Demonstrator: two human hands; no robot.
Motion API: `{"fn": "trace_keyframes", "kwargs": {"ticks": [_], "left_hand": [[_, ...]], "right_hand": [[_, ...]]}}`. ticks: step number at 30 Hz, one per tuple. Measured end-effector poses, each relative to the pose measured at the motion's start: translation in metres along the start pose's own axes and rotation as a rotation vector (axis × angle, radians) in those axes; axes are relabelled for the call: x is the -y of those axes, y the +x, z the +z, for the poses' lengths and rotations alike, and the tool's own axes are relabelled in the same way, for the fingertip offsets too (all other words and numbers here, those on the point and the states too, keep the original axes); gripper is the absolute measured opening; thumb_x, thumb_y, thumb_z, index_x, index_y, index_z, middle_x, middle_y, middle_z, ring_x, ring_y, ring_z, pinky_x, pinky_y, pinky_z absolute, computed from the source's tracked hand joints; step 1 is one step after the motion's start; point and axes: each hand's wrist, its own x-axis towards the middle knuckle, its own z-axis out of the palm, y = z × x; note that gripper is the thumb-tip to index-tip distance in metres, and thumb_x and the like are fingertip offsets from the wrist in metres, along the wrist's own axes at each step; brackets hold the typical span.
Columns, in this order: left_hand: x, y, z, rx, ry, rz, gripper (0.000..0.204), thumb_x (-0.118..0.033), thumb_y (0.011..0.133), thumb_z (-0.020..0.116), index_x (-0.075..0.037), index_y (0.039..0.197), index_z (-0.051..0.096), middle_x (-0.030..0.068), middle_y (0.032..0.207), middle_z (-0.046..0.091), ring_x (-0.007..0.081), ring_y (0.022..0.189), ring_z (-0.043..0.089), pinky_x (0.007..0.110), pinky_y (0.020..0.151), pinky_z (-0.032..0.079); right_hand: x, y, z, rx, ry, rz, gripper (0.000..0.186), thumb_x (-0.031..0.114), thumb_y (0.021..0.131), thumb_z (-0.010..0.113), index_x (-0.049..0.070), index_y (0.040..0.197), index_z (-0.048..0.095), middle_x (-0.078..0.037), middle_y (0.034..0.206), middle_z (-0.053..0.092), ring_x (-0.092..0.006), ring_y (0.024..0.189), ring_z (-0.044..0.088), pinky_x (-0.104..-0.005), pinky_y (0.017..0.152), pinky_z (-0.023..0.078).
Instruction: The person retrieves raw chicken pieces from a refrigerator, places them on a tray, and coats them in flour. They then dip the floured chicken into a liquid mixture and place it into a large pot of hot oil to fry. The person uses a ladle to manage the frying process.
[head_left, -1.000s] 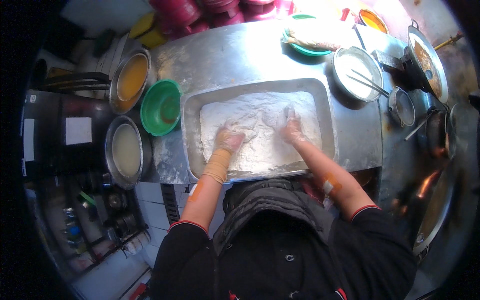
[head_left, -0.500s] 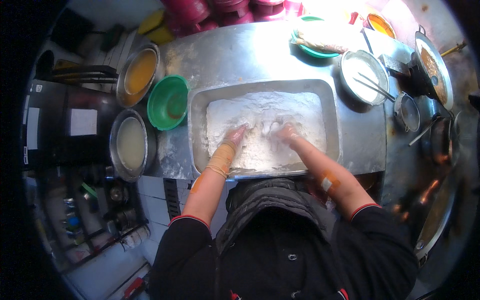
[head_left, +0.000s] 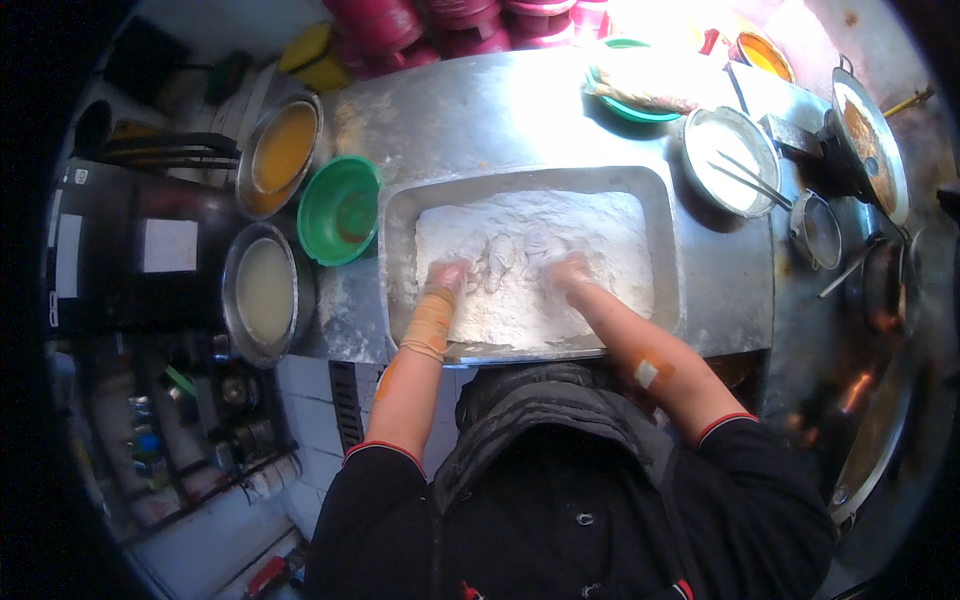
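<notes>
Two hands work inside one rectangular metal tray [head_left: 665, 250] that sits on a flour-dusted steel counter [head_left: 500, 110] directly in front of the person. The tray holds a thick bed of white flour [head_left: 600, 235], and several pale, flour-coated pieces [head_left: 497, 262] lie in its middle between the hands. The left hand [head_left: 447, 276] rests palm-down on the flour near the tray's left side; it is coated white, and the fingers appear spread flat rather than closed — whether anything lies under the palm cannot be told. A tan bandage [head_left: 428, 322] wraps the left wrist. The right hand [head_left: 567, 270] presses into the flour just right of the coated pieces, also caked white, its fingers partly buried, so the grip cannot be told. A small adhesive patch [head_left: 648, 373] marks the right forearm. Left of the tray stands a green bowl [head_left: 340, 210], touching or nearly touching the tray rim. Beyond it sit a metal bowl of orange liquid [head_left: 280, 152] and a metal bowl of pale liquid [head_left: 264, 292]. To the right, a round metal dish [head_left: 730, 162] carries tongs [head_left: 752, 178], with a wire strainer [head_left: 820, 230] beside it — and a green plate [head_left: 640, 105] lies behind the tray.
</notes>
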Motion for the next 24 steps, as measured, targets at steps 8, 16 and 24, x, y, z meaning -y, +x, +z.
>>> {"fn": "trace_keyframes", "kwargs": {"ticks": [8,16,24], "left_hand": [[-0.024,-0.039,0.057,0.048,0.927,0.523,0.05,-0.034,0.093,0.063,-0.001,0.13,0.066,0.0194,0.132,0.066,0.0329,0.119,0.065,0.036,0.101,0.051],[0.039,0.024,0.044,0.284,0.033,0.103,0.036,-0.026,0.093,0.07,0.0,0.119,0.071,0.0133,0.113,0.073,0.0223,0.101,0.067,0.035,0.089,0.052],[0.021,-0.034,0.045,0.073,0.521,0.77,0.038,-0.02,0.095,0.067,-0.001,0.127,0.063,0.014,0.117,0.072,0.021,0.103,0.066,0.034,0.09,0.053]], "right_hand": [[0.007,0.043,0.036,-0.166,-0.299,0.039,0.09,0.04,0.086,0.072,-0.009,0.152,0.035,-0.023,0.139,0.062,-0.0333,0.132,0.059,-0.0383,0.108,0.048],[-0.003,0.029,-0.005,0.308,0.505,0.174,0.083,0.037,0.089,0.072,-0.002,0.154,0.039,-0.017,0.146,0.057,-0.0299,0.136,0.054,-0.0378,0.114,0.041],[0.018,0.008,0.03,0.068,0.12,-0.364,0.094,0.032,0.092,0.07,0.003,0.164,0.018,-0.018,0.165,0.033,-0.0329,0.149,0.038,-0.0413,0.122,0.033]]}}
